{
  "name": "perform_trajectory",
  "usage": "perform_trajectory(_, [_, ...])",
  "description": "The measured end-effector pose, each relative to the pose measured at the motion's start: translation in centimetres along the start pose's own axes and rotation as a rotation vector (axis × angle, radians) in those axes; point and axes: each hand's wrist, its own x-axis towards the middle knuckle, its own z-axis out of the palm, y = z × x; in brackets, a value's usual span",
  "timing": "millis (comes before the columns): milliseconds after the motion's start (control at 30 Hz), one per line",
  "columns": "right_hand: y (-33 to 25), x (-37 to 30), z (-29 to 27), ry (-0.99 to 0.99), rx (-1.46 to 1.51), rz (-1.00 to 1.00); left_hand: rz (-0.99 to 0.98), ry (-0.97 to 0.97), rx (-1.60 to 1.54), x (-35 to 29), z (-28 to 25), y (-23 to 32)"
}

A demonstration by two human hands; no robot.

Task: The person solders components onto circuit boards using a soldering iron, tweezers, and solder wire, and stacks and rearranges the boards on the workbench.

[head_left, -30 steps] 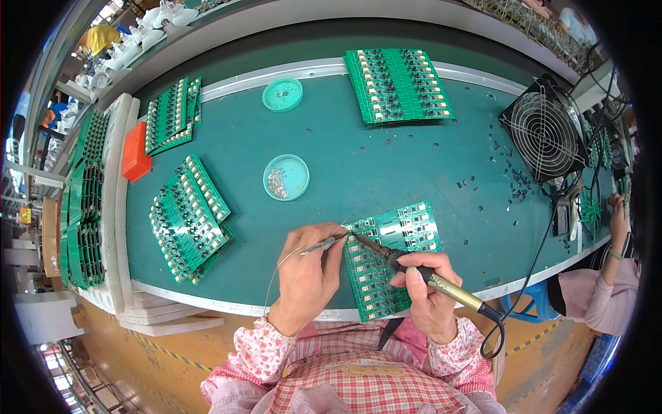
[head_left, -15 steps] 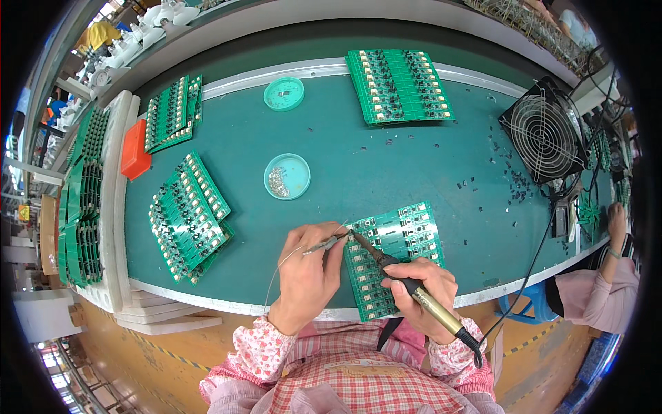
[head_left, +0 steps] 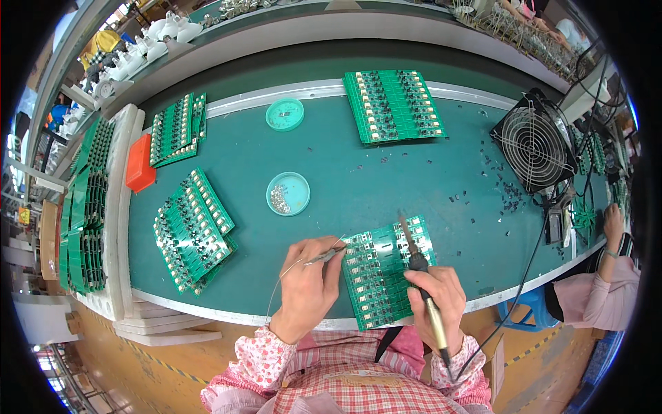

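My right hand (head_left: 445, 293) is wrapped round a soldering iron (head_left: 436, 324) with a black grip and gold handle. Its tip points away from me, above the right part of a green circuit board panel (head_left: 380, 265) lying at the table's near edge. Closed at the panel's left side, my left hand (head_left: 305, 290) pinches metal tweezers (head_left: 321, 257), their tip by the far left corner. A thin solder wire (head_left: 278, 283) also runs through these fingers and hangs down beside the wrist. Whether the tweezers touch a component there is too small to tell.
Two turquoise dishes (head_left: 304, 204) stand mid-table, the nearer holding small metal parts. Stacked panels lie left (head_left: 189, 231) and far right (head_left: 396, 110), beside an orange box (head_left: 140, 165) on the left. Black chips (head_left: 510, 193) lie scattered near a fan (head_left: 534, 143). At right is another person's arm (head_left: 610, 241).
The soldering iron has moved right, its tip leaving the panel's far left corner and now pointing away. My left hand stays at that corner. The view has tilted slightly.
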Motion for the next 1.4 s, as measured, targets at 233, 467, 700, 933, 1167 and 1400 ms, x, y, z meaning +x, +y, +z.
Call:
perform_trajectory(233, [-0.5, -1.2, 0.4, -0.122, -0.394, 0.106, -0.034, 0.004, -0.02, -0.2, 0.0, 0.1])
perform_trajectory(467, [-0.4, -0.6, 0.6, -0.052, -0.383, 0.098, -0.038, 0.005, -0.005, -0.1, 0.1, 0.1])
perform_trajectory(700, [-0.1, -0.8, 0.5, 0.098, -0.237, 0.099, -0.09, 0.071, -0.009, -0.8, -2.3, -0.4])
perform_trajectory(933, [-0.5, -0.3, 1.3, -0.037, -0.339, 0.198, -0.14, 0.047, 0.161, -2.0, -4.7, -1.9])
perform_trajectory(1167, [-0.3, -0.3, 1.4, 0.05, -0.285, 0.178, -0.239, 0.027, 0.091, -1.9, -4.7, -1.9])
perform_trajectory(1400, [0.0, -1.1, 1.0, 0.134, -0.257, 0.13, -0.216, 0.019, 0.04, -2.1, -3.6, -1.4])
